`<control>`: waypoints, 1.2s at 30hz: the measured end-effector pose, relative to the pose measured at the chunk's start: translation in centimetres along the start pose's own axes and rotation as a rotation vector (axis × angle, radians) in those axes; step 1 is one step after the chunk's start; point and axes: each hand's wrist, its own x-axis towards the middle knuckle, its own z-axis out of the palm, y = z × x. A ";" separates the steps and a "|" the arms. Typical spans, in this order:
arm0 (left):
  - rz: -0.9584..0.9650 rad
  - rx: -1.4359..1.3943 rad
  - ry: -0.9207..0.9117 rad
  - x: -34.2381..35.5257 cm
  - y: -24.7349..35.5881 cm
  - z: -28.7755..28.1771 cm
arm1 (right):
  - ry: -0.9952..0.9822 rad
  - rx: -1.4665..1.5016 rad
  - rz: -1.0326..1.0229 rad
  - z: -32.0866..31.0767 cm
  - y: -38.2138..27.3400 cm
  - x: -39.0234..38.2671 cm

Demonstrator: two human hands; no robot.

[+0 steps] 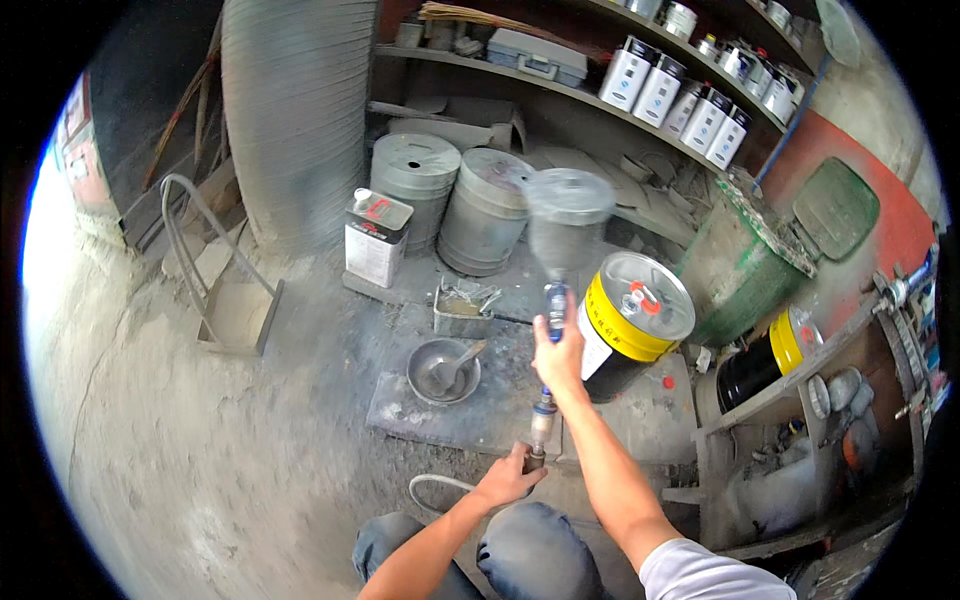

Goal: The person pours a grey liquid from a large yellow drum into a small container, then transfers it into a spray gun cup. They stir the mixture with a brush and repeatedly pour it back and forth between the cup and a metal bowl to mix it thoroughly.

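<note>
My right hand [560, 358] is closed around the handle of a spray gun [556, 300], held out in front of me. A grey, translucent cup [570, 212] stands at the gun's far end, slightly blurred. Below the handle hangs an inline fitting [543, 415] with a clear section. My left hand [508, 478] grips the hose coupling [535, 458] at the fitting's lower end; its fingertips are partly hidden. From there a pale air hose [430, 483] loops to the left. Just right of the gun stands a black drum with a yellow band [630, 310].
A metal bowl with a scraper [440, 388] and a small tray [462, 315] sit on a floor board. Behind are two grey drums [415, 170] and a rectangular can [377, 240]. A green bin [745, 255] and wooden rack [770, 395] stand right. Shelves [560, 88] hold several cans.
</note>
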 end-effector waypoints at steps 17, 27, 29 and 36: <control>0.212 0.002 0.709 -11.0 6.6 -8.9 | -0.275 1.594 0.470 -3.3 -3.4 1.4; 0.043 -0.347 0.855 -14.7 2.4 -11.7 | -0.487 1.632 0.440 6.0 -7.4 -1.2; 0.058 -0.364 0.832 -15.7 2.1 -12.1 | -0.492 1.607 0.434 6.7 -8.5 -1.6; -0.031 -0.203 0.982 -17.4 -5.8 -15.5 | -0.504 1.198 0.494 7.7 -7.5 -1.3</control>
